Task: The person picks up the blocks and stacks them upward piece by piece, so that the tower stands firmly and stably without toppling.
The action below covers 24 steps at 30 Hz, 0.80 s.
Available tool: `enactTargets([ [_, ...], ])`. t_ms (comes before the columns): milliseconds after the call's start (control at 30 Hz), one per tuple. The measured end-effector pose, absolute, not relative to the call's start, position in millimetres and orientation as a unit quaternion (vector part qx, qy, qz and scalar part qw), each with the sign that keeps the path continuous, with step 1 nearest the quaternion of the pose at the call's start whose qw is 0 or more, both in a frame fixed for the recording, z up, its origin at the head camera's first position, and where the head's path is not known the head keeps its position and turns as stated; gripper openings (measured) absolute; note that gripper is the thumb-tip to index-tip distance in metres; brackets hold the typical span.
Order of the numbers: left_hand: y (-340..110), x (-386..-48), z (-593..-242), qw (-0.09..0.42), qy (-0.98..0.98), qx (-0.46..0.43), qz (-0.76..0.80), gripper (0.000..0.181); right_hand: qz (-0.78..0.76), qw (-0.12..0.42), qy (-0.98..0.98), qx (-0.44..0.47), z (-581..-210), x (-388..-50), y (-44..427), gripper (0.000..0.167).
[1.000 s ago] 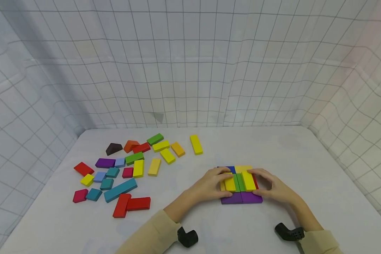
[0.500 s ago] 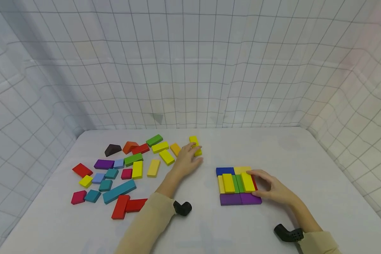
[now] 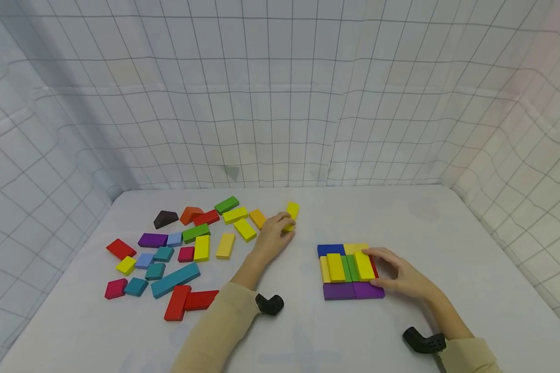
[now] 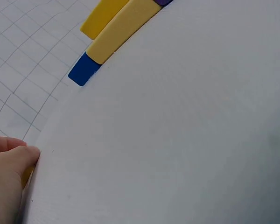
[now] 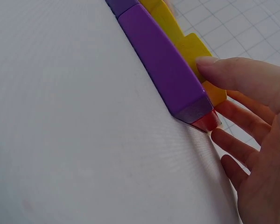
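Observation:
My left hand (image 3: 271, 239) pinches a long yellow block (image 3: 293, 208) at the back middle of the table, its fingers covering the block's near part. In the left wrist view, the thumb and fingers meet over a sliver of yellow. On the right lies a flat rectangle of blocks: blue (image 3: 330, 250) and pale yellow at the back, green in the middle, purple (image 3: 339, 291) in front. Two yellow blocks rest on top. My right hand (image 3: 405, 274) holds the right-hand one (image 3: 364, 267) by its ends, thumb in front, also seen in the right wrist view (image 5: 194, 52).
Loose blocks of several colours lie across the left half of the table, among them a long teal block (image 3: 175, 280), red blocks (image 3: 178, 303) and a dark block (image 3: 166, 219). Grid-patterned white curtains (image 3: 280, 103) stand around the table.
The left hand has left the block rectangle and reached up and left to the lone yellow block. That block has turned, its far end swinging right. The right hand has stayed put.

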State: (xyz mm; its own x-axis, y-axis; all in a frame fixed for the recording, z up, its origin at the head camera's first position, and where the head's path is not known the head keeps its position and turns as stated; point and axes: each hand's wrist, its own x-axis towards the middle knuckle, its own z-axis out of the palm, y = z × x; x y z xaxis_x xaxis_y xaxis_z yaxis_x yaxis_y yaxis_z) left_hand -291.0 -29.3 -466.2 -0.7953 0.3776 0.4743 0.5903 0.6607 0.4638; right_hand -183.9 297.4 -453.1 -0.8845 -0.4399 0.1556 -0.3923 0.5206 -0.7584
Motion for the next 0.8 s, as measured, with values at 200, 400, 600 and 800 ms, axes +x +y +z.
enactTargets([
  [200, -33.9, -289.7, -466.5, 0.104, -0.875, -0.288, -0.376, 0.035, -0.427, 0.032, 0.873, -0.233, -453.7, -184.2, 298.1, 0.057],
  [400, -37.6, -287.0, -466.5, 0.093, -0.888, -0.268, -0.363, 0.039, -0.43, 0.032, 0.871, -0.237, -454.6, -185.0, 297.8, 0.057],
  [600, -35.9, -284.3, -465.0, 0.102, -0.884, -0.253, -0.38, 0.034, -0.425, 0.03, 0.873, -0.236, -453.6, -184.6, 297.1, 0.057],
  [800, -15.5, -273.4, -453.8, 0.096, -0.837, -0.31, -0.441, 0.033, -0.429, 0.033, 0.871, -0.236, -451.8, -183.8, 296.3, 0.057],
])
